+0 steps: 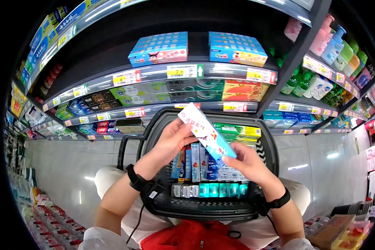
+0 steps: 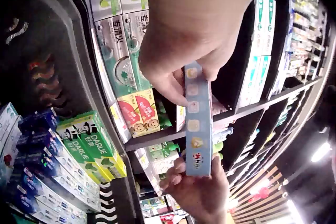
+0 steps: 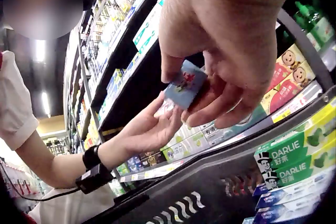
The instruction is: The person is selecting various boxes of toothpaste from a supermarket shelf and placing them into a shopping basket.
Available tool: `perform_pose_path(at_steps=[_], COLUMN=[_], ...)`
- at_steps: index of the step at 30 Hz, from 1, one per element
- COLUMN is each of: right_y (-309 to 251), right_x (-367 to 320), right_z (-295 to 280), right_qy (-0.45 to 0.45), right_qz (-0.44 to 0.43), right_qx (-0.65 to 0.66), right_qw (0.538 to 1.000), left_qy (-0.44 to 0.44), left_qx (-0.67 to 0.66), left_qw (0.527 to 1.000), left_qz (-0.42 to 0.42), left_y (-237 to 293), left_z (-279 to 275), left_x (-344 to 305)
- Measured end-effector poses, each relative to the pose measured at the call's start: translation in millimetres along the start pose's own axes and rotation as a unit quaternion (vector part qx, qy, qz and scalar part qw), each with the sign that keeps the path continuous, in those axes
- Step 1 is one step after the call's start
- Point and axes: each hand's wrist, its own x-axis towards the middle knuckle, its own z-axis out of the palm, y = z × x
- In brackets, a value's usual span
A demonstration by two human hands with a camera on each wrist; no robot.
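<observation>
A long, slim toothpaste box [image 1: 207, 134], white at one end and blue with cartoon prints at the other, is held slantwise over a dark shopping basket [image 1: 272, 146]. My left hand [image 1: 174, 139] grips its white upper end between thumb and fingers. At the blue lower end, my right hand [image 1: 251, 161] pinches it, thumb on the printed face. The left wrist view shows the box's blue narrow side [image 2: 198, 124] with a row of pale squares. Rows of boxes fill the basket below: teal cartons [image 1: 214, 190] at the near side, green DARLIE boxes [image 2: 92, 142] at the far right.
Ahead stands a store shelf with price tags [image 1: 182, 71] along its edge. Two blue multi-packs [image 1: 159, 49] sit on the upper level, with grey-green cartons [image 1: 139, 94] beneath. Pump bottles [image 1: 335, 43] line the right bay. The basket's handle [image 1: 123, 154] sticks out at left.
</observation>
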Motion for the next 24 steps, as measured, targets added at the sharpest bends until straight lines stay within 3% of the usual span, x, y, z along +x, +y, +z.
perform_pose_path(at_steps=[2,4,6,9,10,12,13,14,16,18,20,24], right_y=[16.6,19.8,33.5,31.7,31.1,30.6,32.2,35.5,35.9,21.8,21.1,16.7], right_x=[4.6,6.7,8.1,8.9,9.5,8.6,8.2,10.0,12.4,9.8,16.0,16.5], right_z=[12.0,20.7,28.3,40.5,41.3,40.3,37.7,31.4,25.0,22.3,10.0,-3.9], right_qy=[-0.032,-0.084,-0.07,-0.023,-0.022,-0.014,-0.037,-0.07,-0.053,0.05,0.123,0.128], right_qz=[-0.042,-0.004,-0.008,0.015,0.017,0.013,0.008,0.007,0.007,-0.007,0.02,0.001], right_qx=[-0.016,-0.018,-0.021,0.105,0.103,0.159,0.144,0.112,0.109,0.133,0.196,0.218], right_qw=[0.998,0.996,0.997,0.994,0.994,0.987,0.989,0.991,0.993,0.99,0.973,0.967], left_qy=[0.022,0.032,0.043,-0.033,-0.067,-0.065,-0.067,-0.05,-0.028,0.005,-0.005,-0.017], left_qx=[0.024,0.017,0.004,0.174,0.207,0.23,0.202,0.243,0.257,0.355,0.319,0.367], left_qw=[0.999,0.999,0.997,0.975,0.974,0.968,0.976,0.965,0.962,0.935,0.944,0.929], left_qz=[-0.016,-0.036,-0.059,-0.136,-0.07,-0.074,-0.055,-0.087,-0.092,-0.02,-0.082,-0.049], left_y=[1.6,4.0,2.5,-3.7,-20.6,-29.9,-31.8,-28.5,-15.0,-9.1,2.5,14.4], left_z=[-8.3,-7.1,0.3,7.6,3.9,2.8,2.2,-0.5,3.7,2.0,0.7,-2.9], left_x=[-0.9,-4.6,-11.2,-15.8,-15.9,-18.1,-17.8,-17.2,-15.4,-13.3,-14.3,-13.8])
